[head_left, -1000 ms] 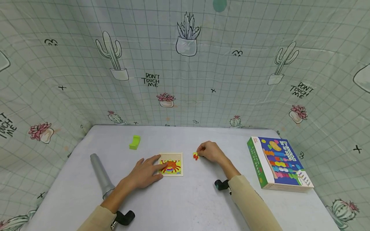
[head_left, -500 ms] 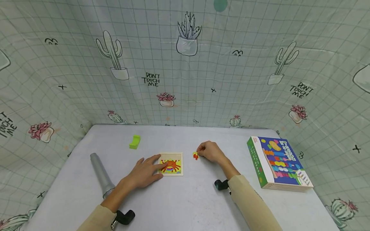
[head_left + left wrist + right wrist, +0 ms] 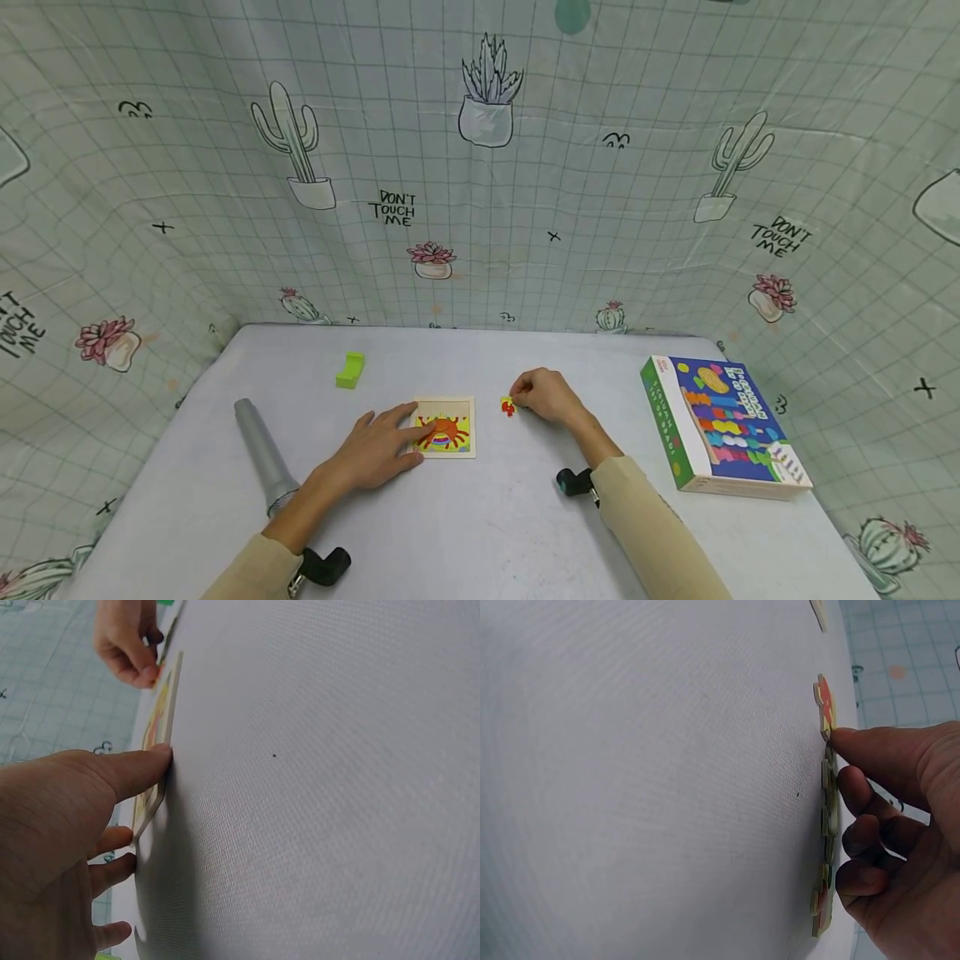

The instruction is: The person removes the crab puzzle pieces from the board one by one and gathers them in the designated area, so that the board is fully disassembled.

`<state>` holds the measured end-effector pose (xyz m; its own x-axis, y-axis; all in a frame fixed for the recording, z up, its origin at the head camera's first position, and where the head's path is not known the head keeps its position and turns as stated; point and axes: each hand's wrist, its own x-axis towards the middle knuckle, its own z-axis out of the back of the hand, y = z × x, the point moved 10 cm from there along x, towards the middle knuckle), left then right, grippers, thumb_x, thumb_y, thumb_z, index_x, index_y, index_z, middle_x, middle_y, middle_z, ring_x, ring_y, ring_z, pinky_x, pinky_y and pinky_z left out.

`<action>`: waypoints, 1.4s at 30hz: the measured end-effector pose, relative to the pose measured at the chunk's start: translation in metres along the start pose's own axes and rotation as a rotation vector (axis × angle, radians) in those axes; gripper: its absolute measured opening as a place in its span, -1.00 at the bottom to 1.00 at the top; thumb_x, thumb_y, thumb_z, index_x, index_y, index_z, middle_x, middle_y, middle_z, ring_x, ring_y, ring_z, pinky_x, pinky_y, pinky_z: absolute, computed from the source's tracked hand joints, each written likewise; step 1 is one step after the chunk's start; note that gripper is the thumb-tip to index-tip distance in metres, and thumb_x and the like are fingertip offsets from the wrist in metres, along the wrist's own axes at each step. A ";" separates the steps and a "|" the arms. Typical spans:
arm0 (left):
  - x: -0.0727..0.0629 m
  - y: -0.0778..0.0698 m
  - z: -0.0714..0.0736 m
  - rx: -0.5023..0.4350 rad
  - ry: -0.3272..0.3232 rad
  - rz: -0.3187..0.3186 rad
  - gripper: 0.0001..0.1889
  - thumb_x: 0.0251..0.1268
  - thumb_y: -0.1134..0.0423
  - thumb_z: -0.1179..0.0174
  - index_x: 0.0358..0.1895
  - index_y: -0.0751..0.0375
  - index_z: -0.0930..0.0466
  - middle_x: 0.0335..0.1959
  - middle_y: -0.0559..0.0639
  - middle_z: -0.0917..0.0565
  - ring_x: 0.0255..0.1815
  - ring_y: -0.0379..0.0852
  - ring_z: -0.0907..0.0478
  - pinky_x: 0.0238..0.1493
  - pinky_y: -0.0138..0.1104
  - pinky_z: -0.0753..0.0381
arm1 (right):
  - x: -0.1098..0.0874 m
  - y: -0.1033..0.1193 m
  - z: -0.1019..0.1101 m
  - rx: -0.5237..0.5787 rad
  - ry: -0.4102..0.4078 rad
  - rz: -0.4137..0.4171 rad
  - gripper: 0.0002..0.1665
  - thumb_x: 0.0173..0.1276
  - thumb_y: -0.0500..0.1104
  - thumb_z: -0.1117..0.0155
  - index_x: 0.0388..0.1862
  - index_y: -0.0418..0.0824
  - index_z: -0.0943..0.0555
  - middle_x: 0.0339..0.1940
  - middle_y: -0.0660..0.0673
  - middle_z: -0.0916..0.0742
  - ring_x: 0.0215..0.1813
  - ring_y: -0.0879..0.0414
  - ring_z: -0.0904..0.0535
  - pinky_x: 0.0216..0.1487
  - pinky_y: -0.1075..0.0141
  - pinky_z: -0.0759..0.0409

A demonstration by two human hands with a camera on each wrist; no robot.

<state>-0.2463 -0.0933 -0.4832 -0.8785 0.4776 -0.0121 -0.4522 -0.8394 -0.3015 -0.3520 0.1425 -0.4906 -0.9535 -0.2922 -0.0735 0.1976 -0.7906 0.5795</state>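
A wooden jigsaw board [image 3: 472,429] with an orange crab picture lies flat on the table. My left hand [image 3: 375,450] rests on its left side, fingers spread, index finger over the crab. In the left wrist view, the left thumb touches the board's near edge. To the right of the board, my right hand [image 3: 547,395] pinches a small red and yellow puzzle piece [image 3: 507,406] at its edge, low at the table. The right wrist view shows several more puzzle pieces [image 3: 829,802] lying beneath the curled fingers; the hand hides these in the head view.
A light green block [image 3: 351,370] sits at the back left. On the left lies a grey tube [image 3: 261,446], its near end beside the left forearm. A colourful game box [image 3: 731,425] occupies the right side of the white table [image 3: 480,533]. A patterned cloth [image 3: 480,183] hangs behind.
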 end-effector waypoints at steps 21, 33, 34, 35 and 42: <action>0.007 -0.007 0.005 -0.007 -0.070 0.006 -0.47 0.21 0.10 -0.43 0.28 0.01 -0.61 0.38 0.10 -0.45 0.36 0.27 -0.40 0.29 0.26 -0.30 | -0.023 0.049 -0.033 0.064 0.035 0.145 -0.89 0.38 -0.16 -0.35 -0.16 -0.09 -0.74 -0.39 0.08 -0.64 -0.34 0.19 -0.51 -0.25 0.30 -0.49; 0.010 -0.020 0.002 -0.058 -0.054 -0.090 -0.48 0.23 0.30 -0.39 0.25 -0.20 -0.63 0.37 0.06 -0.46 0.38 0.21 -0.37 0.23 0.29 -0.32 | -0.036 0.079 -0.055 -0.021 0.128 0.235 -0.58 0.27 -0.11 -0.47 0.08 -0.23 -0.70 -0.45 0.06 -0.59 -0.43 0.23 -0.42 -0.37 0.37 -0.38; 0.010 -0.022 0.002 -0.058 -0.047 -0.106 -0.49 0.25 0.32 -0.37 0.25 -0.20 -0.64 0.36 0.06 -0.47 0.38 0.21 -0.37 0.22 0.29 -0.33 | -0.037 0.080 -0.056 -0.038 0.130 0.234 -0.56 0.27 -0.10 -0.48 0.10 -0.23 -0.70 -0.44 0.06 -0.58 -0.42 0.23 -0.42 -0.37 0.38 -0.37; 0.010 -0.024 0.001 -0.057 -0.040 -0.121 -0.50 0.26 0.35 -0.35 0.24 -0.19 -0.65 0.36 0.06 -0.47 0.37 0.22 -0.37 0.20 0.29 -0.35 | -0.037 0.080 -0.057 -0.051 0.133 0.232 -0.53 0.27 -0.08 -0.48 0.11 -0.23 -0.69 -0.43 0.07 -0.57 -0.42 0.23 -0.41 -0.36 0.38 -0.37; 0.009 -0.028 -0.002 -0.033 -0.005 -0.158 -0.51 0.30 0.40 -0.28 0.25 -0.13 -0.65 0.33 0.09 -0.49 0.38 0.20 -0.35 0.14 0.24 -0.42 | -0.040 0.082 -0.058 -0.091 0.134 0.223 -0.49 0.28 -0.06 -0.47 0.16 -0.23 -0.65 -0.40 0.05 -0.54 -0.40 0.22 -0.39 -0.37 0.37 -0.33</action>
<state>-0.2416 -0.0649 -0.4770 -0.7975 0.6018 0.0427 -0.5797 -0.7447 -0.3307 -0.2842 0.0582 -0.4869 -0.8467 -0.5284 -0.0626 0.4246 -0.7420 0.5188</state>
